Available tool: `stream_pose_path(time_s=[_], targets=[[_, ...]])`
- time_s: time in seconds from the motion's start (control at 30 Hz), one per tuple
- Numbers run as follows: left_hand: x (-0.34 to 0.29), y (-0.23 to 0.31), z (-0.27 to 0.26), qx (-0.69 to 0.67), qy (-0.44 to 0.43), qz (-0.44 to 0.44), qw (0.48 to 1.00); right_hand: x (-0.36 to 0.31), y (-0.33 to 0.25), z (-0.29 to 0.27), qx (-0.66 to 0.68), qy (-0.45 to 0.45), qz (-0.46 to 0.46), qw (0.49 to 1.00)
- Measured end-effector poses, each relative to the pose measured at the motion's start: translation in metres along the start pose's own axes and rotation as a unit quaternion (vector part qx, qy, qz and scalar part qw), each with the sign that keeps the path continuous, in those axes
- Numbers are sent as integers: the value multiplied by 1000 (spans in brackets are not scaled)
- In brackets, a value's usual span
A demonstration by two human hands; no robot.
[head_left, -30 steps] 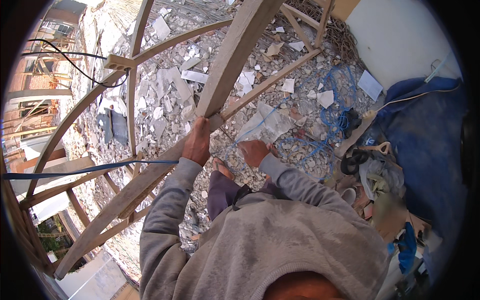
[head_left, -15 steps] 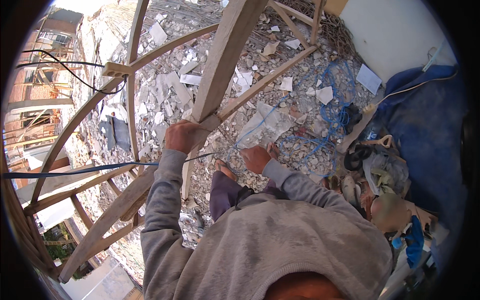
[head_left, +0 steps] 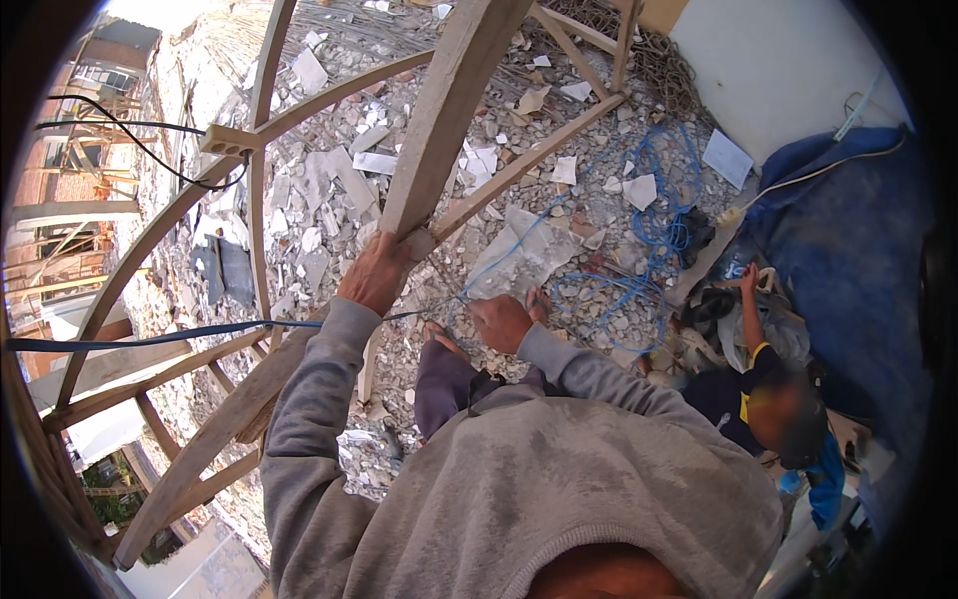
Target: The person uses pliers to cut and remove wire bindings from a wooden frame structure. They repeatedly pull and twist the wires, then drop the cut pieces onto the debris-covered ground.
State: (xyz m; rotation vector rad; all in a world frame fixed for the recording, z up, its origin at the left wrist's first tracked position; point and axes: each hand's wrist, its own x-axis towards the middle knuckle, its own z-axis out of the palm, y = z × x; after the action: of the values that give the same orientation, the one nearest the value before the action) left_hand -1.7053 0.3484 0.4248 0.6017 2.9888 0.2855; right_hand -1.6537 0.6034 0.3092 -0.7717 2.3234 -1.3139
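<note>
My left hand (head_left: 374,275) is closed around wood just below the joint where a thick upright beam (head_left: 439,130) meets a thinner slanting batten (head_left: 529,165). Lower and to the right, my right hand (head_left: 501,321) makes a fist in front of my body. Thin cord (head_left: 424,310) stretches between the two hands and reaches the right fist, whose fingers hide its end. A blue line (head_left: 514,248) runs from near that fist up to a loose blue tangle (head_left: 664,235) on the rubble.
Broken masonry (head_left: 329,190) covers the ground. A flat blue strap (head_left: 150,341) crosses from the left past curved timbers (head_left: 190,469). A power socket block (head_left: 228,141) hangs on the frame. At right, another person's arm (head_left: 750,314) extends beside a blue tarp (head_left: 848,260).
My left hand has turned and dropped slightly, its back now facing up. The right fist has shifted a little. The other person has leaned in, with an arm outstretched toward the bags.
</note>
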Motion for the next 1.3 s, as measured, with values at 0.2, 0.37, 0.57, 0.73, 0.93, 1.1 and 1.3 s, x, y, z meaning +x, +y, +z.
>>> stream_pose_path(time_s=[0.2, 0.37, 0.57, 0.73, 0.93, 1.1, 1.3], targets=[[2, 3, 18, 73, 22, -7, 997, 3, 3, 3, 24, 23, -5, 999], [8, 2, 20, 11, 53, -120, 991, 3, 0, 1, 7, 40, 7, 999], [7, 0, 18, 6, 100, -11, 995, 4, -26, 7, 18, 80, 33, 996], [2, 4, 22, 32, 55, 26, 998, 10, -55, 32, 12, 132, 90, 987], [-4, 5, 27, 61, 27, 36, 997, 1, -88, 75, 69, 202, 113, 970], [-6, 5, 23, 61, -11, 50, 997, 27, -109, 76, 136, 266, 142, 944], [-3, 2, 24, 24, 44, 105, 993, 68, -116, 49, 107, 326, 122, 931]])
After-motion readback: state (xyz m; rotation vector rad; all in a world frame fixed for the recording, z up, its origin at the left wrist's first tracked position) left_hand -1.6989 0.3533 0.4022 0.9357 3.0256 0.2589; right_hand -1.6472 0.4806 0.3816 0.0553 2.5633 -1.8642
